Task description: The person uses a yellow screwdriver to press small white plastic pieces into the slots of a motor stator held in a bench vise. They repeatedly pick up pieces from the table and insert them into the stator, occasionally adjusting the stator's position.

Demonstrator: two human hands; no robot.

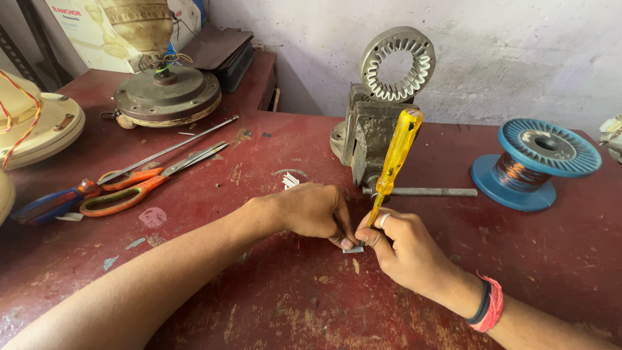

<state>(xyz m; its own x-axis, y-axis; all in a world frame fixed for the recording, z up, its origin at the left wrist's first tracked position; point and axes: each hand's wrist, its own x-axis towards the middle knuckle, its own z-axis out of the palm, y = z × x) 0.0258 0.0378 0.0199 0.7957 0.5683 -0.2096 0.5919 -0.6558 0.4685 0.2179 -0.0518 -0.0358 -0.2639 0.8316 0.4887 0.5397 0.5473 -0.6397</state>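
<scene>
Screwdriver (394, 162), yellow-handled, is gripped by the right hand (398, 249), shaft angled down so its tip meets a small pale strip (354, 249) lying on the red tabletop (291, 304). Left hand (311, 210) pinches that strip with fingers closed, apparently to steady it. Bench vise (369, 133) holds a slotted metal ring (397, 63) upright just behind. Tool tip and most of the strip are hidden by fingers; strip material cannot be determined.

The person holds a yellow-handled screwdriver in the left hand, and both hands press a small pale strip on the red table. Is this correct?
Not quite. The head view shows the yellow-handled screwdriver in the right hand, not the left hand. The rest stands: both hands press a small pale strip on the red table.
</scene>
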